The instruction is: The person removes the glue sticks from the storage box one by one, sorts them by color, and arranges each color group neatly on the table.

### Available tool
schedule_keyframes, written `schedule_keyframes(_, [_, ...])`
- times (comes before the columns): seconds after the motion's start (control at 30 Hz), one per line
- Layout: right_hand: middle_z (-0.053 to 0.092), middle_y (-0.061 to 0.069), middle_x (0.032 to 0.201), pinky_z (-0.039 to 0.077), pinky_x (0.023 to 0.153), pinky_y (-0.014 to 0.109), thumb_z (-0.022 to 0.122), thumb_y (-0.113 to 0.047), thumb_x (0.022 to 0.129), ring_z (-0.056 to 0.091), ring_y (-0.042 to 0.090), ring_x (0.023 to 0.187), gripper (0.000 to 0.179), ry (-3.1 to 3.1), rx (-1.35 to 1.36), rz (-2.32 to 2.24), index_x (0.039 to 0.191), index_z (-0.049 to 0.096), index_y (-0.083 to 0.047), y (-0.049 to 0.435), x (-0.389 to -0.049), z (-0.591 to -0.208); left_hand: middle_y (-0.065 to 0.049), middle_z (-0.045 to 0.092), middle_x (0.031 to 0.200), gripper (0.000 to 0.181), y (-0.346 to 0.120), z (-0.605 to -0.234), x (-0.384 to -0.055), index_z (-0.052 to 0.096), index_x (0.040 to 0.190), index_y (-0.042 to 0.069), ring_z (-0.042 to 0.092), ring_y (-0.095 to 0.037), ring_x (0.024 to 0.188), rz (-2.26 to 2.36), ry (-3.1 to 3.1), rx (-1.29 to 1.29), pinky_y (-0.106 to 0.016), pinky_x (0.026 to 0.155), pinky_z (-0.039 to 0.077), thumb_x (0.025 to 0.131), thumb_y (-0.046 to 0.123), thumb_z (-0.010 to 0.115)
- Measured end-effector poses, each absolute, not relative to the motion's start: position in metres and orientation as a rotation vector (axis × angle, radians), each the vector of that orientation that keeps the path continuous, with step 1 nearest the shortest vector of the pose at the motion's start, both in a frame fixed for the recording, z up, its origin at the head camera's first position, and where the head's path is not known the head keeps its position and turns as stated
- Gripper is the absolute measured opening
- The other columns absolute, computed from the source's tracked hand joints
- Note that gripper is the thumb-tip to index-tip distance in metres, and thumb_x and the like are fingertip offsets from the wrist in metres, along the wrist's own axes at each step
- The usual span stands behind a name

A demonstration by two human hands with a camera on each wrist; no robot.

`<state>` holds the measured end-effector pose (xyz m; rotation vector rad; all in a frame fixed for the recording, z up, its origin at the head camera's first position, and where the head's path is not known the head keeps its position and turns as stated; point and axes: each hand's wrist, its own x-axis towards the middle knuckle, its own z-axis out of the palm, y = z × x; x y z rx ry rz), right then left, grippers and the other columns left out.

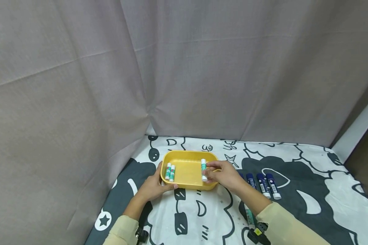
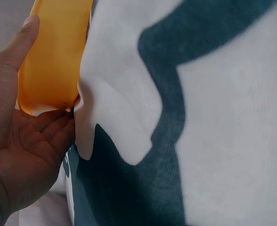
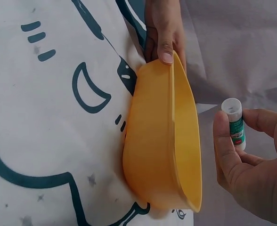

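A shallow yellow tray (image 1: pixel 187 185) sits on the patterned cloth, and my left hand (image 1: pixel 152 188) grips its near left corner. The left wrist view shows the thumb along one side of the tray (image 2: pixel 56 52) and the fingers of the left hand (image 2: pixel 23 150) curled at its end. My right hand (image 1: pixel 223 174) pinches a white glue stick with a green label (image 1: pixel 203 166) above the tray's right part. In the right wrist view that glue stick (image 3: pixel 237 127) stands between thumb and fingertips. Two similar green-labelled glue sticks (image 1: pixel 168 172) (image 1: pixel 172 173) lie at the tray's left end.
Several dark blue glue sticks (image 1: pixel 273 186) with white ends lie on the cloth right of the tray. Another green-labelled stick (image 1: pixel 249 216) lies beside my right wrist, partly hidden. A grey curtain (image 1: pixel 202 85) hangs behind and to the left of the cloth (image 1: pixel 214 221).
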<state>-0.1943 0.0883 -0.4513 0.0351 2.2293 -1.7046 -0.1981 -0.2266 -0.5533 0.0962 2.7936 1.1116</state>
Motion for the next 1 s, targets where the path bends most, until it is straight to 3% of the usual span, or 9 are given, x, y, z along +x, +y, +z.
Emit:
schedule_keyframes(0.23, [0.071,0.023,0.126,0.069,0.085,0.041,0.081,-0.007,0.101,0.079,0.021,0.093,0.045,2.260,0.024,-1.698,0.141,0.066,0.007,0.097,-0.189,-0.452,-0.030,0.061,0.156,0.137,-0.227,-0.552,-0.198,0.013,0.180,0.024,0.065,-0.048,0.138,1.097,2.809,0.118,-0.066,0.113,0.052,0.078,0.076,0.089])
schedule_keyframes(0.4, [0.072,0.024,0.125,0.068,0.088,0.044,0.079,-0.008,0.103,0.079,0.023,0.090,0.046,2.252,-0.022,-1.710,0.143,0.063,0.010,0.107,-0.184,-0.452,-0.031,0.062,0.155,0.136,-0.227,-0.552,-0.198,0.013,0.180,0.025,0.066,-0.048,0.137,1.096,2.813,0.122,-0.066,0.113,0.052,0.079,0.075,0.090])
schedule_keyframes(0.6, [0.073,0.021,0.124,0.069,0.082,0.039,0.077,-0.011,0.105,0.079,0.021,0.087,0.049,2.275,-0.014,-1.678,0.147,0.061,0.010,0.115,-0.179,-0.450,-0.030,0.062,0.155,0.136,-0.227,-0.552,-0.198,0.013,0.180,0.026,0.066,-0.048,0.137,1.099,2.815,0.125,-0.066,0.113,0.052,0.078,0.075,0.090])
schedule_keyframes(1.0, [0.076,0.018,0.120,0.068,0.081,0.038,0.073,-0.007,0.107,0.079,0.020,0.088,0.044,2.305,0.000,-1.661,0.146,0.061,0.009,0.131,-0.171,-0.451,-0.029,0.062,0.155,0.135,-0.227,-0.553,-0.196,0.014,0.179,0.027,0.066,-0.047,0.137,1.089,2.814,0.110,-0.066,0.113,0.053,0.078,0.075,0.090])
